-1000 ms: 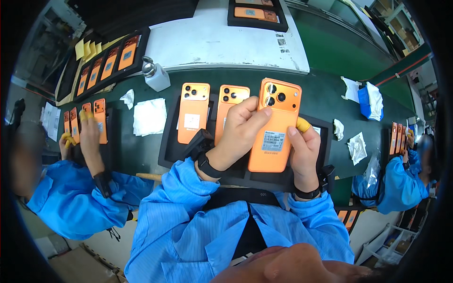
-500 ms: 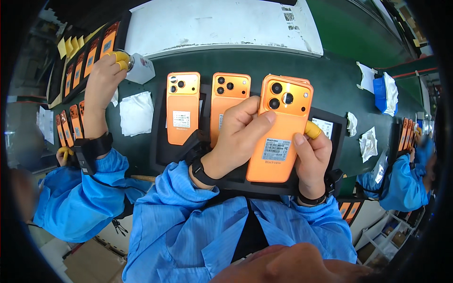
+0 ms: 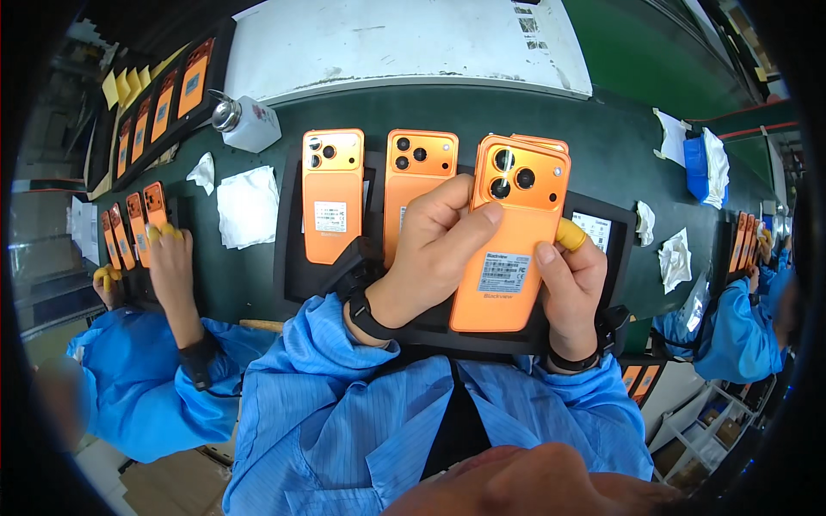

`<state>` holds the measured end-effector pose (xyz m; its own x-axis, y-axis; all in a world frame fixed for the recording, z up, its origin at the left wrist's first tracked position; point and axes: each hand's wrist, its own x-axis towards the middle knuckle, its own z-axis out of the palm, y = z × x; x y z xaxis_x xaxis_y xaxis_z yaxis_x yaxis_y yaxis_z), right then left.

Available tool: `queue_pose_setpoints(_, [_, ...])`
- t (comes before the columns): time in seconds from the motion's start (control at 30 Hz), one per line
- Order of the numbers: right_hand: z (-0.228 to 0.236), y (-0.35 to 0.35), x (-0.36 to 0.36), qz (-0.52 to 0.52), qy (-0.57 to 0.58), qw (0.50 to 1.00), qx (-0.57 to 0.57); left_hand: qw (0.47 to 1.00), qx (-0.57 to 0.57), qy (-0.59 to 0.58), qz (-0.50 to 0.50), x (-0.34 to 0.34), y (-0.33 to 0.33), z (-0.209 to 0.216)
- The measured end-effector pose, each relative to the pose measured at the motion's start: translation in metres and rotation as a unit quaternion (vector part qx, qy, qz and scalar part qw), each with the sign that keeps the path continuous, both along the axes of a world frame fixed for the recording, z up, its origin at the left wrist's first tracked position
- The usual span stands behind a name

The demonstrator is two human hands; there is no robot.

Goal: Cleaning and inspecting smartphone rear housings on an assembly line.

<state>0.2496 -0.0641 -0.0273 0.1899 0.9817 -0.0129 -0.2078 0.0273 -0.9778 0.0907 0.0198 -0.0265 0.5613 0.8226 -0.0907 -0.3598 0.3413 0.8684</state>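
Both of my hands hold an orange smartphone [image 3: 499,303], its back up, with camera lenses at the top and a printed label below. On its left edge, my left hand [image 3: 443,228] presses with the thumb. Gripping the lower right edge is my right hand [image 3: 575,279], which wears a yellow finger cot [image 3: 569,234]. The top edge of another orange phone [image 3: 551,143] peeks out behind the held one; the rest is hidden. To the left, a second smartphone [image 3: 419,181] and a third smartphone [image 3: 334,187] lie on a black tray [image 3: 292,279].
A co-worker's hand [image 3: 172,267] touches phones at the left. Beyond it are a white cloth [image 3: 248,206], a white pump bottle [image 3: 249,123] and a black tray of phones [image 3: 225,43]. At the right lie crumpled wipes [image 3: 675,260] and a blue box [image 3: 695,169]. A white board [image 3: 404,43] spans the back.
The co-worker's hand at the left has moved from the pump bottle down to the phones near that person. My hands and the held smartphone are almost still.
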Motion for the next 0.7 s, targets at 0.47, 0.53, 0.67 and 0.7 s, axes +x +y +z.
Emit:
queue_pose_setpoints(0.47, [-0.0019, 0.0009, 0.0010, 0.012, -0.004, 1.000, 0.005, 0.999, 0.017, -0.006, 0.041, 0.0042, -0.0008, 0.0014])
queue_pose_setpoints(0.53, [-0.0008, 0.0009, 0.0006, 0.010, -0.005, 1.000, 0.005, 0.999, 0.012, -0.003, 0.042, 0.0047, -0.0014, 0.0040])
queue_pose_setpoints(0.67, [-0.0005, 0.0000, 0.0008, 0.009, -0.007, 1.000, 0.000, 0.999, 0.021, -0.001, 0.041, 0.0046, -0.0017, 0.0010])
queue_pose_setpoints(0.7, [-0.0008, 0.0002, 0.0008, 0.009, -0.007, 1.000, 0.001, 0.999, 0.015, -0.002, 0.040, 0.0048, -0.0017, 0.0021])
